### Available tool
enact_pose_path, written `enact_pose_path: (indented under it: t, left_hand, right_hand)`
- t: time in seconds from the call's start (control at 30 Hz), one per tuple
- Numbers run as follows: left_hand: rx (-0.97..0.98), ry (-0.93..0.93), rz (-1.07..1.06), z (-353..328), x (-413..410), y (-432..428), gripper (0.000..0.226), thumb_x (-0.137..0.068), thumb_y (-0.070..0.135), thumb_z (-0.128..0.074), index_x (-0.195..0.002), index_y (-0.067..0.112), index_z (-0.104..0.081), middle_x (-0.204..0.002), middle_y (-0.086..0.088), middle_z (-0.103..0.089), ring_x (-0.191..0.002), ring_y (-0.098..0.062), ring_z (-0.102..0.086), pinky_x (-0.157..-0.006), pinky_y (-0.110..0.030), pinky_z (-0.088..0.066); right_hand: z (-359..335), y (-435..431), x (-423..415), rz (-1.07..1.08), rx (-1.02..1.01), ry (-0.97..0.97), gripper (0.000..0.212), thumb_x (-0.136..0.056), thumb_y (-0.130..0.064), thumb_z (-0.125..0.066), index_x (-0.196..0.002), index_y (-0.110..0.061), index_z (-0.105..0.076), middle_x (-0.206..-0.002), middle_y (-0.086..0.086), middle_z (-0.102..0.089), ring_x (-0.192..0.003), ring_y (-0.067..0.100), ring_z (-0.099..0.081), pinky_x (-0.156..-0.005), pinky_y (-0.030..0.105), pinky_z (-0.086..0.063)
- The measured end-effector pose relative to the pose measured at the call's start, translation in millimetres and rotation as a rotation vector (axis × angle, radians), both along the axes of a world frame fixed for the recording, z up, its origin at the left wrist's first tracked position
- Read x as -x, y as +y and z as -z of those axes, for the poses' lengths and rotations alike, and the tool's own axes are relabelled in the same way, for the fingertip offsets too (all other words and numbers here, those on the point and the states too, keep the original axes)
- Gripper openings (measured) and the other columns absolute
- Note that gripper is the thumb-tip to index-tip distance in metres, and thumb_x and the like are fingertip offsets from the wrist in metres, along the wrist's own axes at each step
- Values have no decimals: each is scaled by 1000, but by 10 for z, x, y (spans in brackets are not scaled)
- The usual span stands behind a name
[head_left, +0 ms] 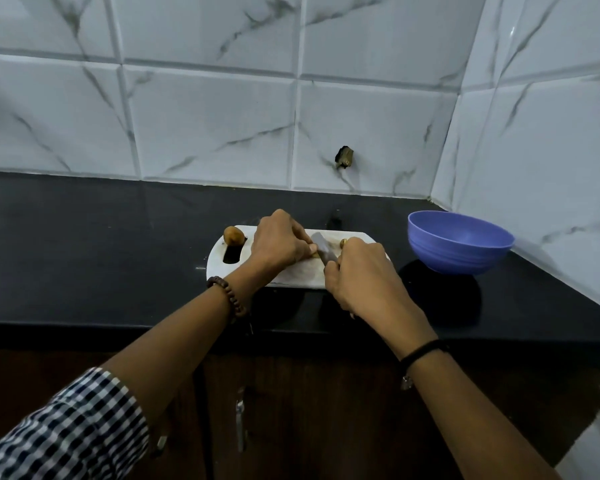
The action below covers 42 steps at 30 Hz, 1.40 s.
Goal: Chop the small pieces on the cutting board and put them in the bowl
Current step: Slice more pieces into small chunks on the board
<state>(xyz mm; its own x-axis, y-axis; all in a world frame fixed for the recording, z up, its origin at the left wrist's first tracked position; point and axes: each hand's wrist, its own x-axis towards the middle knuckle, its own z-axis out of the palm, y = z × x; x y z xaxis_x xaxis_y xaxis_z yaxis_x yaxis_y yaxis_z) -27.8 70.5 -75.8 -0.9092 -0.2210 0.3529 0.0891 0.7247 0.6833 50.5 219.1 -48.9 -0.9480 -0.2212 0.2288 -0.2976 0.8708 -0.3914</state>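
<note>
A white cutting board point(291, 276) was laid on the black tabletop point(101, 244), just below the middle of the frame. The left hand point(279, 242) was set on the board with its fingers curled down and the thumb tip brought up to the blade. Whatever lay beneath that grip was hidden, so it could not be told whether anything was held. The right hand point(357, 271) was wrapped tightly round the handle of a knife point(321, 249), whose grey blade was seen between the two hands, angled down to the board. A small brown piece point(343, 242) was glimpsed on the board just behind the right knuckles. A rounded brown lump point(234, 235) was placed at the board's upper left corner, beside the handle slot. A blue bowl point(461, 242) was stood on the tabletop at the right of the frame, apart from the board. A beaded bracelet point(227, 296) was worn on the left wrist.
</note>
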Motion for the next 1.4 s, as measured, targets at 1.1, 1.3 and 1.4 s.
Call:
enact_pose_path:
  t: [1.1, 1.3, 1.4]
  left_hand:
    - [-102, -56, -5, -102, -201, -126, 20, -92, 6, -62, -112, 8, -64, -98, -6, -74, -69, -9, -64, -45, 1, -37]
    - [-75, -49, -39, -110, -224, -253, 18, -85, 4, -61, -97, 17, -62, -94, -7, -73, -81, -19, -70, -83, -41, -57]
    - [-42, -31, -49, -164, -265, -367, 23, -86, 4, -62, -109, 10, -65, -104, -6, -69, -79, -22, -69, -63, -34, -58]
  right_hand:
    - [-57, 323, -107, 1, -27, 124, 27, -94, -38, -57, -110, -19, -68, -80, 7, -63, -68, 21, -67, -66, 38, -61]
    - [138, 51, 0, -70, -83, 166, 29, -93, -39, -53, -106, -17, -68, -108, 9, -60, -78, 24, -60, -69, 32, -51]
    - [165, 83, 25, -82, -129, 169, 28, -95, -36, -53, -109, -16, -67, -123, 11, -57, -86, 26, -60, -67, 30, -46]
